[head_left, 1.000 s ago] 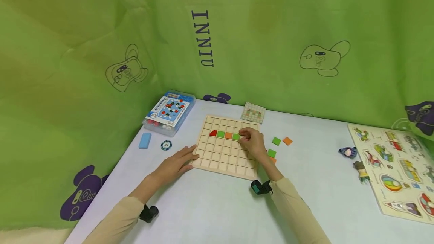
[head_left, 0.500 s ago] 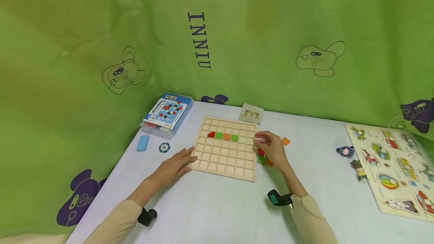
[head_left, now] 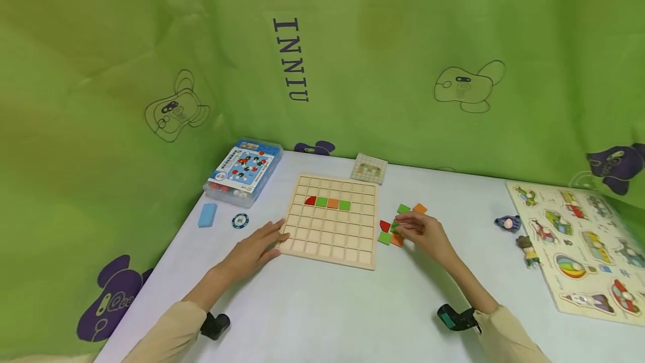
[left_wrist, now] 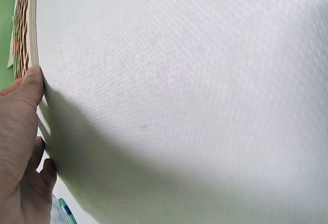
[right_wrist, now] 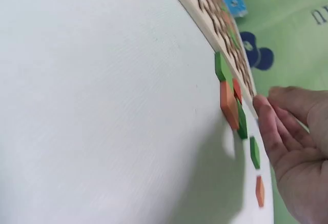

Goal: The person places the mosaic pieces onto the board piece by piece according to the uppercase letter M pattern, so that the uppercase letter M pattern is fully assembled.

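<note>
Two hands: both at work on the table (head_left: pixel 322 307), one on each side of the board.
Right hand (head_left: pixel 425 234): fingers loosely extended, tips down among the loose tiles; whether a tile is pinched cannot be told from either view.
Left hand (head_left: pixel 257 245): flat, fingers straight, resting on the table with the tips against the near left corner of the wooden grid board (head_left: pixel 330 220); it holds nothing.
Loose tiles (head_left: pixel 390 235): small cluster just beside the board's right edge, touching or nearly touching one another; green, orange and a red quarter-round piece (head_left: pixel 384 225). Two more, a green tile (head_left: pixel 403 208) and an orange tile (head_left: pixel 420 208), lie a little farther back.
Handling, tiles: judged thin, stiff, light and smooth; likely to slide on the table rather than lift. Best taken by opposite edges with thumb and fingertip, or slid clear of the neighbours first. The right wrist view shows them lying flat, with little edge to catch.
Placed tiles (head_left: pixel 327 202): one row of four in the board, red, green, orange, green, seated in adjoining cells.
Handling, board: rigid, shallow cells; steadied at its corner.
Pattern card (head_left: pixel 369 168): beyond the board's far edge.
Farther left: plastic box (head_left: pixel 243 171), blue block (head_left: pixel 207 215), round token (head_left: pixel 240 220).
Farther right: two small figures (head_left: pixel 506 223), picture puzzle board (head_left: pixel 579 245).
</note>
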`<state>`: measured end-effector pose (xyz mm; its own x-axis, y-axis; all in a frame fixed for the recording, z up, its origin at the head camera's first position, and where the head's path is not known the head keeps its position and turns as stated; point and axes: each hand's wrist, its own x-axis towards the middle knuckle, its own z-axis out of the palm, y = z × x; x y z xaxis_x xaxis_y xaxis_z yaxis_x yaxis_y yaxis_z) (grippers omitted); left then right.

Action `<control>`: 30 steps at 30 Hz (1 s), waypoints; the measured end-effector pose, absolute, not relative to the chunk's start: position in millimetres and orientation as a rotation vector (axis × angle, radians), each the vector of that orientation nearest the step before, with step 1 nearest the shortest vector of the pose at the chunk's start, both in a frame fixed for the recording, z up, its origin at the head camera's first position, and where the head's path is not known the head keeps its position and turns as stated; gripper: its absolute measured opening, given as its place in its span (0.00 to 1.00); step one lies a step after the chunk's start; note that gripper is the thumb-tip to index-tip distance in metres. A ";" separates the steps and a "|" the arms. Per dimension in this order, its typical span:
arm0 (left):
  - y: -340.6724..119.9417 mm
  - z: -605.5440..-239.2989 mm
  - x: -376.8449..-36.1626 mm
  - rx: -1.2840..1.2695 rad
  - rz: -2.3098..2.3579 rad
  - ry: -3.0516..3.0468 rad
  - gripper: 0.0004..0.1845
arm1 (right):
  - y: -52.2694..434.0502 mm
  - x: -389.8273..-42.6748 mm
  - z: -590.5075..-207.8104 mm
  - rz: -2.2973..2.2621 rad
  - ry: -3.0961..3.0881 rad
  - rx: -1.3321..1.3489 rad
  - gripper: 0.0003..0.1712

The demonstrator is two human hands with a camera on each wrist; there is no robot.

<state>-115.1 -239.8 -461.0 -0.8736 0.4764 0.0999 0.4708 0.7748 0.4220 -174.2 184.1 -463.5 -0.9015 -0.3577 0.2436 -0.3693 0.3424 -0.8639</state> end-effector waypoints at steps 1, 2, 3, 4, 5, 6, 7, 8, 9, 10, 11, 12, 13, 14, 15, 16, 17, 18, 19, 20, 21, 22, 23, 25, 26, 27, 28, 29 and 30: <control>-239.9 -461.1 -115.0 0.787 0.700 2.946 0.21 | 181.3 -177.5 -463.9 1.675 -2.576 0.727 0.14; -240.0 -461.0 -115.0 0.788 0.703 2.943 0.21 | 178.5 -180.6 -464.2 1.687 -2.591 0.747 0.14; -240.1 -461.0 -115.2 0.787 0.705 2.940 0.21 | 175.9 -183.4 -463.9 1.689 -2.611 0.761 0.14; -240.0 -461.3 -115.2 0.786 0.702 2.938 0.22 | 173.5 -186.0 -464.1 1.702 -2.628 0.762 0.14; -240.0 -461.5 -115.2 0.783 0.701 2.936 0.22 | 171.3 -188.5 -463.9 1.705 -2.650 0.761 0.14; -240.0 -461.4 -115.1 0.778 0.696 2.934 0.22 | 169.2 -190.8 -463.4 1.704 -2.674 0.753 0.14; -240.2 -461.3 -115.0 0.774 0.700 2.931 0.22 | 167.2 -192.8 -462.5 1.702 -2.696 0.747 0.15; -240.5 -461.3 -114.9 0.772 0.700 2.929 0.21 | 165.4 -195.2 -461.6 1.688 -2.716 0.739 0.14; -240.8 -461.5 -115.0 0.771 0.699 2.928 0.22 | 164.0 -197.3 -460.0 1.684 -2.728 0.735 0.15; -241.0 -461.7 -115.0 0.773 0.700 2.929 0.21 | 163.1 -199.1 -458.2 1.681 -2.738 0.730 0.15; -241.3 -462.0 -115.1 0.773 0.703 2.930 0.22 | 163.0 -200.1 -456.1 1.672 -2.754 0.735 0.15; -241.4 -462.1 -115.2 0.771 0.703 2.929 0.22 | 162.9 -200.7 -453.7 1.669 -2.767 0.737 0.15; -241.6 -462.1 -115.2 0.771 0.702 2.929 0.22 | 163.3 -200.9 -451.7 1.661 -2.782 0.741 0.15; -241.9 -462.1 -115.2 0.769 0.699 2.932 0.22 | 164.1 -201.0 -449.8 1.655 -2.794 0.751 0.15; -242.2 -461.9 -115.1 0.766 0.696 2.934 0.22 | 164.9 -200.7 -448.0 1.651 -2.805 0.769 0.15; -241.9 -461.4 -115.0 0.763 0.695 2.936 0.22 | 166.6 -200.0 -446.7 1.644 -2.820 0.788 0.15; -241.9 -460.9 -115.0 0.756 0.690 2.937 0.22 | 167.9 -199.5 -445.7 1.643 -2.833 0.808 0.14; -241.9 -460.4 -114.9 0.751 0.688 2.938 0.22 | 168.8 -199.4 -444.9 1.633 -2.842 0.831 0.14; -242.2 -460.2 -114.7 0.750 0.688 2.939 0.22 | 169.7 -199.6 -444.3 1.627 -2.846 0.851 0.14; -242.3 -460.1 -114.7 0.750 0.692 2.939 0.22 | 170.3 -199.9 -443.8 1.628 -2.846 0.869 0.14; -242.2 -460.1 -114.8 0.751 0.694 2.938 0.22 | 170.5 -200.0 -443.0 1.620 -2.853 0.872 0.14; -242.0 -460.3 -115.0 0.753 0.697 2.935 0.22 | 170.7 -200.2 -442.6 1.611 -2.857 0.873 0.13; -241.7 -460.4 -115.3 0.756 0.702 2.932 0.22 | 170.7 -200.4 -442.2 1.603 -2.861 0.871 0.13; -241.1 -460.3 -115.6 0.759 0.707 2.928 0.22 | 169.8 -200.7 -441.9 1.559 -2.869 0.887 0.13; -240.8 -460.3 -115.7 0.759 0.708 2.927 0.22 | 169.1 -200.9 -442.1 1.540 -2.873 0.896 0.13; -240.7 -460.3 -115.7 0.757 0.704 2.928 0.22 | 167.9 -200.9 -442.3 1.519 -2.876 0.907 0.13; -240.6 -460.1 -115.7 0.754 0.704 2.927 0.22 | 167.0 -201.3 -443.0 1.516 -2.875 0.920 0.13; -240.4 -460.0 -115.6 0.750 0.704 2.926 0.22 | 165.9 -201.7 -443.8 1.523 -2.873 0.925 0.13; -240.3 -460.1 -115.6 0.747 0.703 2.924 0.22 | 164.6 -202.1 -444.6 1.523 -2.869 0.922 0.14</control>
<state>-115.6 -240.3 -460.1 -0.8830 0.4643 0.0690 0.4450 0.7812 0.4379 -202.1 164.6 -444.6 -0.8254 -0.5628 0.0456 -0.3530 0.4513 -0.8196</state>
